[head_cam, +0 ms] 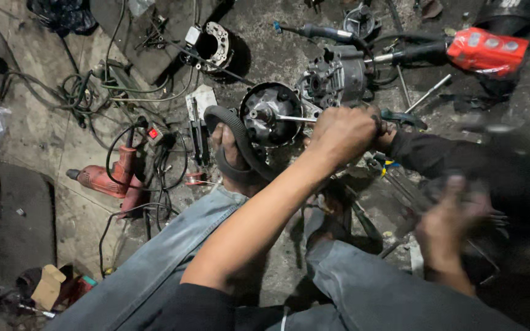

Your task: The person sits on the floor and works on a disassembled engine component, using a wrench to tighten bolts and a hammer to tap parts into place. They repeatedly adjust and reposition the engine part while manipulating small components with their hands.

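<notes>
Grip comes first: my left hand (346, 132) is closed around the handle end of a thin metal rod (294, 118), whose tip meets the centre shaft of the round motor housing (270, 114) lying on the floor (44, 141). A foot (229, 152), looped by a rubber belt (231, 122), braces the housing from the left. My right hand (450, 225) is blurred, low on the right, and I cannot tell how its fingers stand. A black sleeve (443, 156) reaches in beside my left hand. I judge the rod wants holding square to the shaft, with the foot pressing firmly, so the tip does not skid. A red drill (107, 179) lies well apart.
</notes>
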